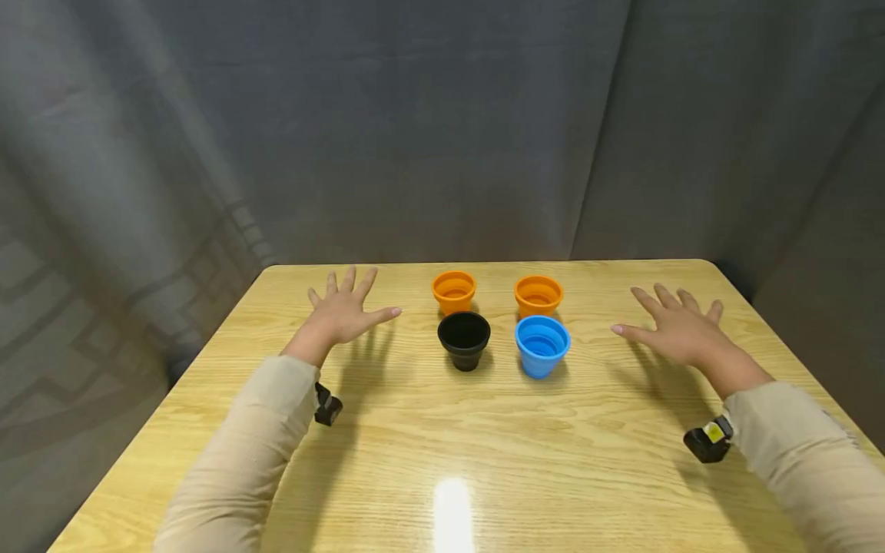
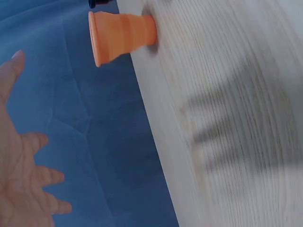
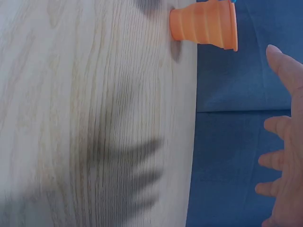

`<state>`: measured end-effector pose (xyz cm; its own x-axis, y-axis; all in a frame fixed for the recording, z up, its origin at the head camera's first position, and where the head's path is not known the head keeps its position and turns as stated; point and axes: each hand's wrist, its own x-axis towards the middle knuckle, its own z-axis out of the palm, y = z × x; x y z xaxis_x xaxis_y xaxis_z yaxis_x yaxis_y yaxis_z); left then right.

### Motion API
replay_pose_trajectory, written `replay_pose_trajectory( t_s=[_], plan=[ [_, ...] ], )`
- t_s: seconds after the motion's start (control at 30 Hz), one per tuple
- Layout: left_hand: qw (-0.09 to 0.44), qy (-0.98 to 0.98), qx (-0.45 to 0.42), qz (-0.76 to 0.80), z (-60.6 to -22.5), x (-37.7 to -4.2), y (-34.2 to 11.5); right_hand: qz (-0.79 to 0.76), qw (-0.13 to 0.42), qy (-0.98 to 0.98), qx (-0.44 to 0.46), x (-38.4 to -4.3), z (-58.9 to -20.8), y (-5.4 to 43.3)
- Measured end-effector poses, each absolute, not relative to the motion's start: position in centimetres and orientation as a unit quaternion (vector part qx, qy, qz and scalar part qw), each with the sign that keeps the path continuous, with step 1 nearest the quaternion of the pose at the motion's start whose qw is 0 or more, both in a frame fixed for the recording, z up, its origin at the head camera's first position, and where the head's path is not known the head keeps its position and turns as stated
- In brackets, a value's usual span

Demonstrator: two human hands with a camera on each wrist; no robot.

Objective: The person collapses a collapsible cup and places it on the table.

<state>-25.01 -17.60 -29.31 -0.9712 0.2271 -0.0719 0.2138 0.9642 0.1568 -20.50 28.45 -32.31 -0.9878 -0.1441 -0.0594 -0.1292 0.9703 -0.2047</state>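
Two orange cups stand upright side by side toward the back of the table. In front of the left one is a black cup, and a blue cup stands before the right one. My left hand hovers over the table left of the cups, fingers spread, holding nothing. To the right of the cups, my right hand is likewise spread above the surface and touches nothing. The left wrist view shows an orange cup beyond the thumb; the right wrist view shows another orange cup.
The cups share a light wooden table with rounded back corners. A grey curtain hangs right behind its far edge and along the sides. Each wrist carries a small black camera. A bright reflection lies near the front.
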Motion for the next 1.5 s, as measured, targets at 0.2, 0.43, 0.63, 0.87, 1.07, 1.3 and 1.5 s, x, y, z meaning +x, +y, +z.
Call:
replay_pose_trajectory(
  t_s=[0.2,0.43,0.63,0.87,1.07,1.3,1.5],
  plan=[
    [0.045,0.987,0.129,0.084,-29.5,-24.6,-16.2,-0.098,0.035,0.992,-0.068,-20.2,-32.3,28.1],
    [0.035,0.984,0.149,0.089,-30.1,-24.4,-14.3,-0.100,0.029,0.992,-0.073,-19.8,-32.4,27.6],
    [0.022,0.980,0.175,0.095,-30.3,-23.8,-12.6,-0.107,0.017,0.991,-0.077,-19.5,-32.8,27.1],
    [0.016,0.972,0.208,0.108,-30.5,-22.8,-10.5,-0.123,0.003,0.988,-0.090,-19.1,-33.5,26.3],
    [0.012,0.962,0.245,0.120,-31.3,-22.1,-8.6,-0.138,0.005,0.985,-0.100,-18.9,-34.0,25.4],
    [-0.002,0.946,0.286,0.150,-32.2,-21.4,-6.9,-0.148,-0.007,0.981,-0.122,-18.9,-34.5,24.3],
    [-0.001,0.939,0.311,0.150,-32.6,-21.0,-5.3,-0.162,-0.011,0.976,-0.146,-18.7,-35.2,23.5]
  ],
)
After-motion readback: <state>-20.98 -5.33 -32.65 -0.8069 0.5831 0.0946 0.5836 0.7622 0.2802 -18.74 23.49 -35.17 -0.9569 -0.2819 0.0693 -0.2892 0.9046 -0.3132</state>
